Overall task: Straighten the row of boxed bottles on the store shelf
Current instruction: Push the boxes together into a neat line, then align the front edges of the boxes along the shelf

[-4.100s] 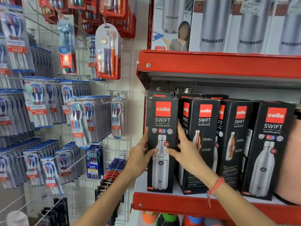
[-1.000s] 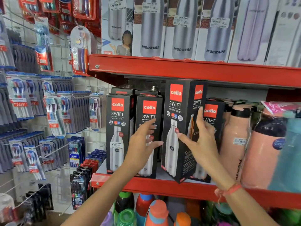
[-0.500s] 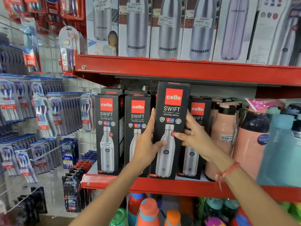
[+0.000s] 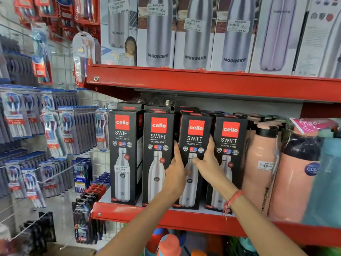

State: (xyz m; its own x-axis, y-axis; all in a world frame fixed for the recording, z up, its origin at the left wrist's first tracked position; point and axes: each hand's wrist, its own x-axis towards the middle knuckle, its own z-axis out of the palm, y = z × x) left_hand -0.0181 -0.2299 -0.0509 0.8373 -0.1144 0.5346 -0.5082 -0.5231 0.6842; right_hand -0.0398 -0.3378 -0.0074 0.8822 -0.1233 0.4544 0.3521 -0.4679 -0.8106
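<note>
Head view: your left hand (image 4: 175, 172) and right hand (image 4: 208, 163) clasp the third black cardboard bottle box (image 4: 193, 145) from either side, fingers flat along its edges and thumbs across its printed front. Both hands are closed on this box; neither is free. The box stands upright on the red metal shelf (image 4: 184, 221), its base down near the front lip, between the second black box (image 4: 158, 154) and the fourth black box (image 4: 228, 145).

Four black boxes with red square logos form the front row. The leftmost black box (image 4: 125, 154) and the second one stand upright, faces forward, tops roughly level. The third and fourth sit a little farther back and slightly lower in the frame, though the wide lens may account for part of that. Narrow gaps show between neighbours, and further boxes stand behind the row.

Judged from this arrangement, the task is well advanced: every visible box is upright and faces out. What appears left is to settle the held box flush with its neighbours, release it, and perhaps square the fourth box, which stands just beside the peach plastic bottles (image 4: 262, 163) at its right.
</note>
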